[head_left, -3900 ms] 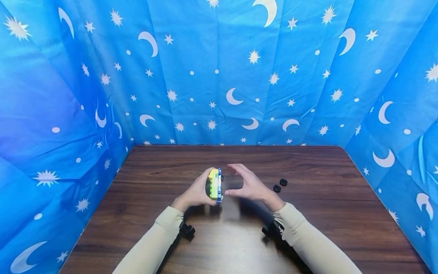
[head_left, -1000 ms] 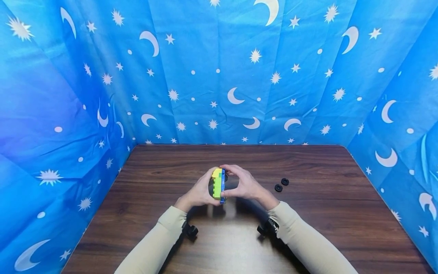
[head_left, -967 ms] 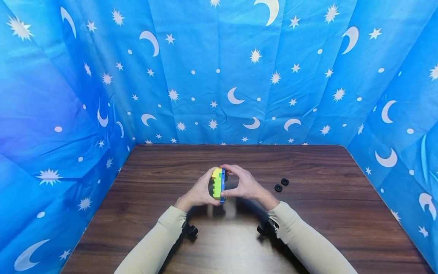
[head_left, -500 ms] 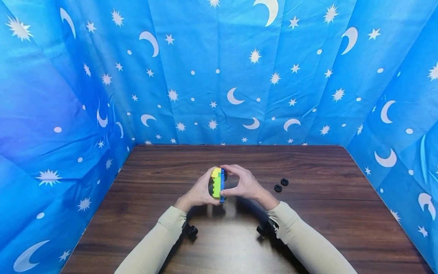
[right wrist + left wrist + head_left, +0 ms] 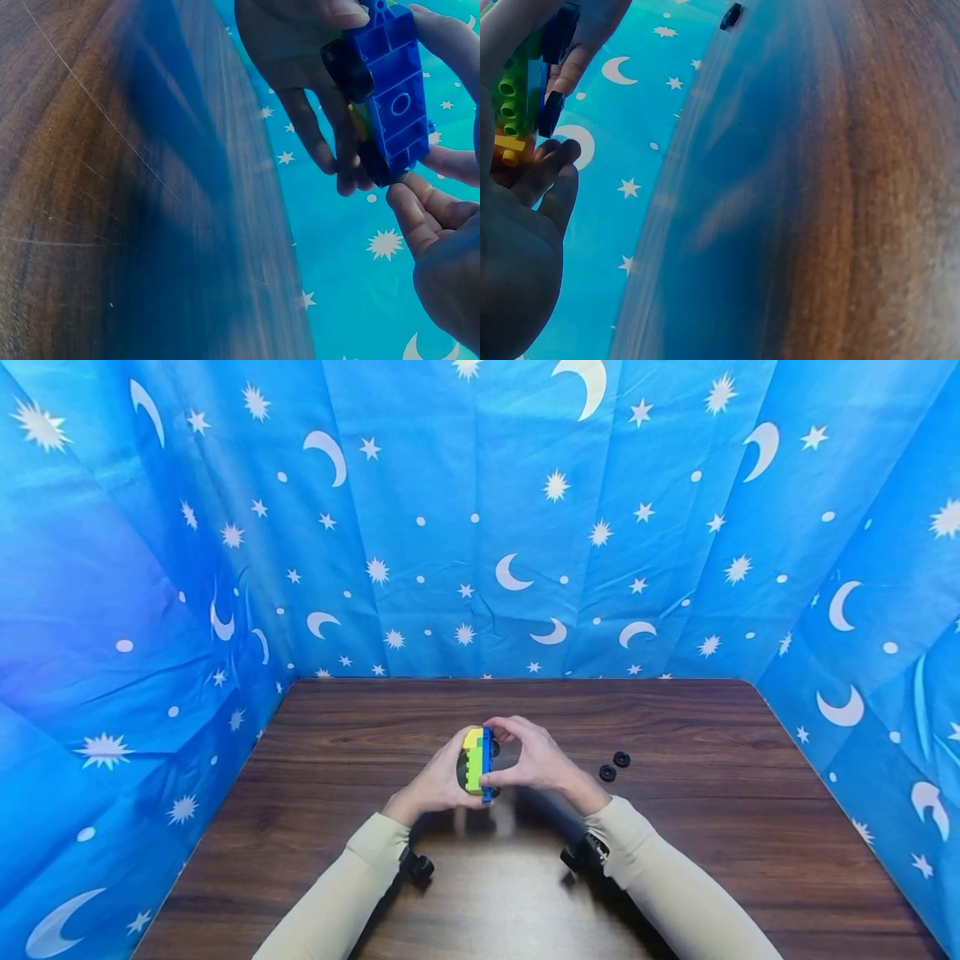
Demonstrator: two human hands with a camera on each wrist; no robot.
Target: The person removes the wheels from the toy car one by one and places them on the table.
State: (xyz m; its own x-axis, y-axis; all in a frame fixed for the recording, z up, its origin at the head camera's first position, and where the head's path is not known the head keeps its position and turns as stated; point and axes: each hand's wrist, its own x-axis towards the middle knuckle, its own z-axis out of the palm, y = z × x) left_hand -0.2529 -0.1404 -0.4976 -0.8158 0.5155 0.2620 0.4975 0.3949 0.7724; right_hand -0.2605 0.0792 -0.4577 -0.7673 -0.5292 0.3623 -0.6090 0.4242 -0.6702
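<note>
A toy car (image 5: 476, 764) built of bricks, green and yellow on a blue base, is held above the table between both hands. The left hand (image 5: 435, 781) grips it from the brick side, thumb near and fingers at the far end. From the base side, the right hand (image 5: 536, 762) pinches it, thumb on the near part and fingertips at the far end. In the right wrist view the blue underside (image 5: 401, 97) faces the camera, and black wheels (image 5: 349, 71) show along one side. Right fingertips (image 5: 401, 199) are by the lower wheel. The other side's axles are partly hidden.
Two loose black wheels (image 5: 615, 766) lie on the brown wooden table (image 5: 675, 843), to the right of the right hand. A blue cloth (image 5: 450, 568) with moons and stars surrounds the table at the back and sides. Both wrists carry black cameras (image 5: 420, 866).
Earlier the right hand was apart from the car, fingers spread; it has since moved left and taken hold of it. Over the last second its thumb has shifted slightly left along the car.
</note>
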